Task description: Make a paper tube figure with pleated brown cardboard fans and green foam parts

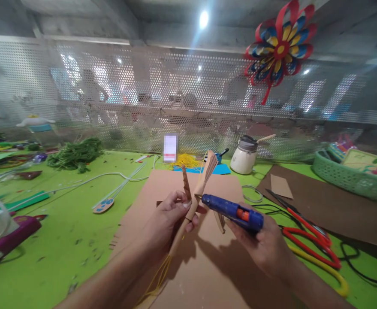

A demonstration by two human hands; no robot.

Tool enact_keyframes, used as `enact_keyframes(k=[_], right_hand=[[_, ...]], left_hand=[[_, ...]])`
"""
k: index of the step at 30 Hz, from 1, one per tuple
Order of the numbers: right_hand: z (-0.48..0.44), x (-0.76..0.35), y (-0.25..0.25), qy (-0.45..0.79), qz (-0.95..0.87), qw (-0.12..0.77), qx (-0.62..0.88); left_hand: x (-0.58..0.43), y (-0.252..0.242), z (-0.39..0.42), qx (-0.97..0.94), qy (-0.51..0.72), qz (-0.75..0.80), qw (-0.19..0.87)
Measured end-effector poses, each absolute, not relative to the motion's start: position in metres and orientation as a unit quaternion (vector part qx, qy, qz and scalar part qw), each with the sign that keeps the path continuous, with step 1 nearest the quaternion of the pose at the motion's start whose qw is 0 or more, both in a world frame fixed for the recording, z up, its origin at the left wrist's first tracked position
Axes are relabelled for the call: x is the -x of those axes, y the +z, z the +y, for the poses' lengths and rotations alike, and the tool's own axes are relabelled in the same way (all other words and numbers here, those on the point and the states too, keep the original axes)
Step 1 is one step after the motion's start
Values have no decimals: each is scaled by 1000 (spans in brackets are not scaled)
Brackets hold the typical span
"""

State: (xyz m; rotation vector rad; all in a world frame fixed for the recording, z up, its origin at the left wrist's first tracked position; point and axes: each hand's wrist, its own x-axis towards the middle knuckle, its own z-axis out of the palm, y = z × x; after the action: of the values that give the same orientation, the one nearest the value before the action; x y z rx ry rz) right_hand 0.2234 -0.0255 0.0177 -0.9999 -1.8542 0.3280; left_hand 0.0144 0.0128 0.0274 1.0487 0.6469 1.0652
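Note:
Wrapped round a rolled tan paper piece [193,209] is my left hand [175,214]. The roll tilts up to the right, its top end fanned into thin strips, and yellow strings [162,272] trail from its lower end. A narrow notched brown strip [185,182] stands up beside my left fingers. My right hand [262,244] grips a blue hot glue gun [230,210] with its nozzle at the side of the roll; whether it touches I cannot tell. Beneath both hands lies a large tan paper sheet [207,270].
Red-handled scissors [310,231] and black cables lie to the right, near a brown sheet [336,214] and a green basket [352,176]. A white jar [244,154], yellow shreds [188,160] and a phone [170,148] are at the back. Green strings [75,154] and a purple power strip [14,236] occupy the left.

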Motion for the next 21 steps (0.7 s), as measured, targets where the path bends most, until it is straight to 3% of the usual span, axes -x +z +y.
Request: enact_keyframes(k=[21], right_hand=[[-23, -228, 11, 148, -762, 470, 421]], left_hand=[[-15, 33, 10, -450, 472, 309, 693]])
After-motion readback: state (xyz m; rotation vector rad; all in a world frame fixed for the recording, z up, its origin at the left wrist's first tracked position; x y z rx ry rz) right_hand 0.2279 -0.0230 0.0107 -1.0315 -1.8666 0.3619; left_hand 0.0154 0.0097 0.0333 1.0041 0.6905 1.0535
